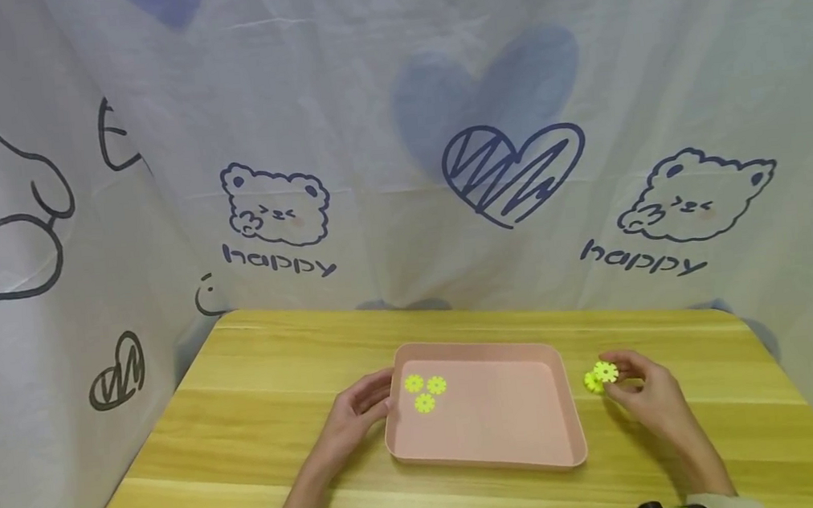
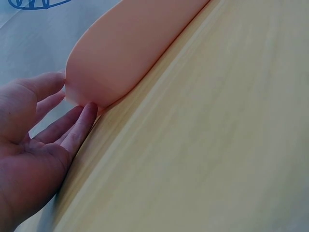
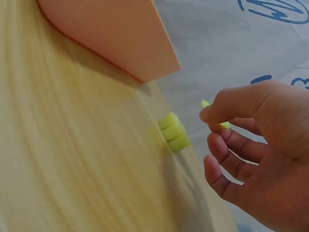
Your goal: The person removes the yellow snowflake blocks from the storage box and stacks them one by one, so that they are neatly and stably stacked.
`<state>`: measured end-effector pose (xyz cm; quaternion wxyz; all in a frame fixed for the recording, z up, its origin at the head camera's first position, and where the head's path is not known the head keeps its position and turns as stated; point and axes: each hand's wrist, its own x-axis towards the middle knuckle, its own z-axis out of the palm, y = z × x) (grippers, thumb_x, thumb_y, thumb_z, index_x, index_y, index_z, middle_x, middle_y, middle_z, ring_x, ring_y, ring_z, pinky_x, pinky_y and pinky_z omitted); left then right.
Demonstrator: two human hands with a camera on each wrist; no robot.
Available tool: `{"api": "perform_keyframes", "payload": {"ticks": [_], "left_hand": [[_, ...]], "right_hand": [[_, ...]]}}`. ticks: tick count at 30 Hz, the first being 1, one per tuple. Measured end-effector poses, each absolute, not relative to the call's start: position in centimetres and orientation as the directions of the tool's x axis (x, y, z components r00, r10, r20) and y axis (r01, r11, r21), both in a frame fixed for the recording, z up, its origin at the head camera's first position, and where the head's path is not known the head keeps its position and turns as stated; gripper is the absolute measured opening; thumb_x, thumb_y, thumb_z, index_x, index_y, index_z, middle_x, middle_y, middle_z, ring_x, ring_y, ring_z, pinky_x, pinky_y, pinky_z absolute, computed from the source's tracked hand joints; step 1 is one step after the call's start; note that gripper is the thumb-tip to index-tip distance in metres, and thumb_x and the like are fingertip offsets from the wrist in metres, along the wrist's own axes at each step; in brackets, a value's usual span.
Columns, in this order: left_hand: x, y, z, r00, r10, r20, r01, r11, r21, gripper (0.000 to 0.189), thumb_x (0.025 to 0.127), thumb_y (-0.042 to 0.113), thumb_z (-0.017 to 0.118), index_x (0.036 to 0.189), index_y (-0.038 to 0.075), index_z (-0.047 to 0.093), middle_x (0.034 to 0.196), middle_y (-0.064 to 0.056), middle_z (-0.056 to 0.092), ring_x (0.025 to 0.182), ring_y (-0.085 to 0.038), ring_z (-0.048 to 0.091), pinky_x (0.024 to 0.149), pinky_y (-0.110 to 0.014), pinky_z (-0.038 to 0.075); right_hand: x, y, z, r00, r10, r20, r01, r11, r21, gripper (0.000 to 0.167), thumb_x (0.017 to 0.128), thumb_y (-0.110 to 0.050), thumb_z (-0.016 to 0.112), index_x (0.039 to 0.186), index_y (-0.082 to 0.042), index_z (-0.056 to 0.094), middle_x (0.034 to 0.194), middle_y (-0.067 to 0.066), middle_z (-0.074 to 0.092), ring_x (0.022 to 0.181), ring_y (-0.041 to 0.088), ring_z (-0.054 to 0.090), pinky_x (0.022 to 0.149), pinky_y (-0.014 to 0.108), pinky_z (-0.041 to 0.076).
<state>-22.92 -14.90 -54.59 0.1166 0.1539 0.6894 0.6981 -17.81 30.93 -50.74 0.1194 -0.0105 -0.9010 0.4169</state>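
A shallow pink tray (image 1: 494, 466) lies on the table, with three yellow-green notched plastic discs (image 1: 425, 403) flat inside near its left end. My left hand (image 1: 353, 410) rests at the tray's left side. In the left wrist view its fairly straight fingertips (image 2: 91, 107) touch the outer wall at a rounded corner. To the right of the tray, my right hand (image 1: 647, 390) pinches one notched disc (image 1: 606, 371) between thumb and fingers, raised over the table. Just beside and below it, a small stack of the same discs (image 3: 174, 133) sits on the wood.
The wooden table (image 1: 256, 364) has rounded back corners. White cloth (image 1: 366, 128) printed with bears and hearts hangs behind it and along the left side. The tray's raised rim (image 1: 573, 401) stands between the held disc and the discs inside.
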Motion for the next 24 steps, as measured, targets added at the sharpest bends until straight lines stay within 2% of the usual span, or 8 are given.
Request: {"api": "perform_keyframes", "payload": {"ticks": [6,10,24], "left_hand": [[-23.0,-14.9,-54.5,-0.928,0.37,0.046,0.042,-0.019,0.999,0.05,0.101,0.005,0.064,0.148,-0.001,0.049,0.15,-0.02,0.052,0.138,-0.037,0.05,0.105,-0.027,0.05],[-22.9,-14.8,-54.4,-0.929,0.368,0.04,0.037,-0.014,0.999,0.049,0.101,0.005,0.064,0.148,0.0,0.05,0.15,-0.018,0.053,0.138,-0.035,0.051,0.106,-0.027,0.05],[-22.8,-14.8,-54.4,-0.924,0.379,0.059,0.056,-0.019,0.998,0.05,0.102,0.004,0.063,0.149,-0.002,0.048,0.15,-0.022,0.051,0.138,-0.04,0.049,0.106,-0.027,0.049]], "right_hand": [[-17.8,31.0,-51.3,-0.97,0.115,0.214,-0.088,0.656,-0.75,0.039,0.085,0.004,0.078,0.122,0.003,0.068,0.106,0.016,0.065,0.093,0.018,0.057,0.074,0.018,0.053],[-17.7,31.0,-51.8,-0.971,0.119,0.208,-0.077,0.667,-0.741,0.039,0.084,0.003,0.08,0.121,0.002,0.069,0.108,0.016,0.062,0.095,0.024,0.055,0.075,0.021,0.053],[-18.1,31.2,-52.5,-0.969,0.083,0.233,-0.114,0.686,-0.719,0.037,0.083,0.002,0.08,0.119,0.002,0.071,0.102,0.014,0.061,0.09,0.021,0.054,0.074,0.025,0.05]]}}
